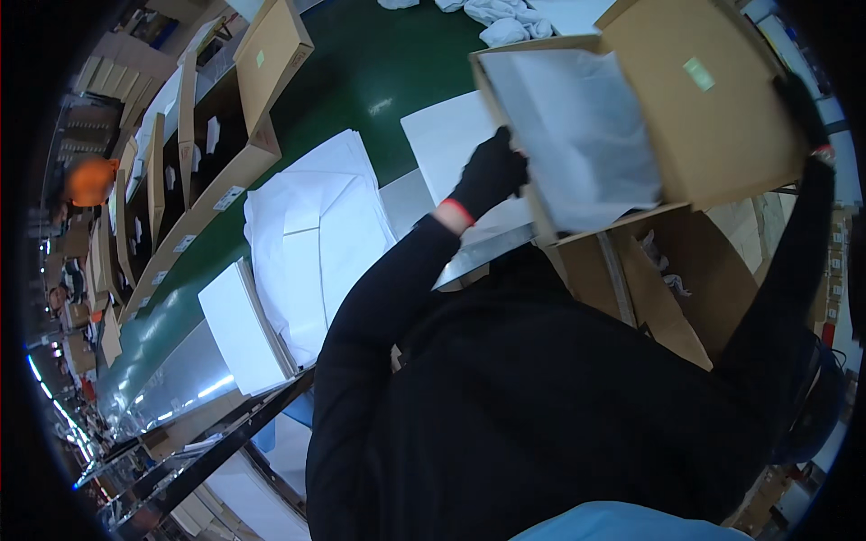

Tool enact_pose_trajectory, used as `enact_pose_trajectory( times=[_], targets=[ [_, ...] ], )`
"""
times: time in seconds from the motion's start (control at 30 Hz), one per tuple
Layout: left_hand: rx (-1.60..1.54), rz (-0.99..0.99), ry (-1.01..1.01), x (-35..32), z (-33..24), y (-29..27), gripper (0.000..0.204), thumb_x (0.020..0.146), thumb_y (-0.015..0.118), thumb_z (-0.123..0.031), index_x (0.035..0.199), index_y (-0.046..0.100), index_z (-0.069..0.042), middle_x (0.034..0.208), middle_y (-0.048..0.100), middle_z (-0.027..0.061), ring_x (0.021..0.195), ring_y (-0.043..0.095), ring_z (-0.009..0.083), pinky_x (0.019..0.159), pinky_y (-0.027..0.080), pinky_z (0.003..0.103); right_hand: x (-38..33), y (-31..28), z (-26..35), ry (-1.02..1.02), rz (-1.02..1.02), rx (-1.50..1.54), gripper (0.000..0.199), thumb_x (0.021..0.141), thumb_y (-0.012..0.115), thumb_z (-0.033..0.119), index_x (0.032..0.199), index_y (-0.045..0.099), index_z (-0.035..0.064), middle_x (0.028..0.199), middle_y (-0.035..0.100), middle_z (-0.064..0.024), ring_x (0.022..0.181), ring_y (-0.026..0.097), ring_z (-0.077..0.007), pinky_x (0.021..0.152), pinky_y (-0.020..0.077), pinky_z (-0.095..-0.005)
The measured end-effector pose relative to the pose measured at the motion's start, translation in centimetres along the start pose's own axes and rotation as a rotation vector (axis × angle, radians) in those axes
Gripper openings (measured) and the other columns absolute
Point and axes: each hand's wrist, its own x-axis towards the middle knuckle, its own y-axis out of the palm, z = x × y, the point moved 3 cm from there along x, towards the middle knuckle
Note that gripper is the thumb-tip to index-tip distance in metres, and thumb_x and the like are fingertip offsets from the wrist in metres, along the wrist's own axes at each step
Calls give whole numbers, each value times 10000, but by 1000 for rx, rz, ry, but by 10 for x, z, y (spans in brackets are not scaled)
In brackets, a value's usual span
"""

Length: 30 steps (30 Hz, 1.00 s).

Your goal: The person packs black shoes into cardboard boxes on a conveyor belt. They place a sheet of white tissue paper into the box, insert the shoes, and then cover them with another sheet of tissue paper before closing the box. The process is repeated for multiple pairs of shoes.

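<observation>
An opened brown cardboard box (541, 216) is tilted in front of me, its lid (722, 117) swung out to the right. White tissue paper (582, 135) covers what lies inside, so the contents are hidden. My left hand (492, 171), in a black glove with a red cuff, is closed on the box's left side wall. At the lid's outer right edge is my right hand (799, 113), gloved the same way and gripping that edge; its fingers are partly lost in the dark.
Stacked white paper sheets (311, 234) lie left of the box on the green conveyor belt (361, 81). More open cardboard boxes (203, 207) line the far left. Below the held box stands a large open carton (722, 279). Crumpled white paper (505, 18) sits at the back.
</observation>
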Motion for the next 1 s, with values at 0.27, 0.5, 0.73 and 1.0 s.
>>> enact_pose_trajectory(
  times=[0.27,0.5,0.73,1.0],
  targets=[
    [117,187,-43,-19,-3,9,786,934,598,-360,1495,176,-8,897,667,43,724,625,98,615,493,236,44,27,140,-108,155,-594,759,754,714,362,1391,428,64,1218,588,-177,1089,574,-325,940,457,-431],
    [-49,-35,-228,-102,68,-62,628,973,542,-257,1481,240,-45,965,658,65,780,617,119,666,484,250,-69,230,220,256,314,-450,955,761,719,375,1500,190,80,1522,265,-174,1363,316,-365,1005,353,-579],
    [57,-558,-216,-175,101,-123,496,964,545,-187,1407,381,-35,918,668,51,752,608,97,642,473,241,-56,270,136,87,120,-233,897,768,731,211,1503,229,100,1563,217,-126,1442,199,-299,1142,185,-492],
    [1120,-1044,-206,-240,144,-214,614,880,623,-215,1409,383,-13,1317,503,187,1227,455,366,1029,353,453,101,328,111,-119,45,-444,870,823,685,404,1454,263,-21,1470,340,-223,1336,355,-402,1095,297,-474]
  ],
)
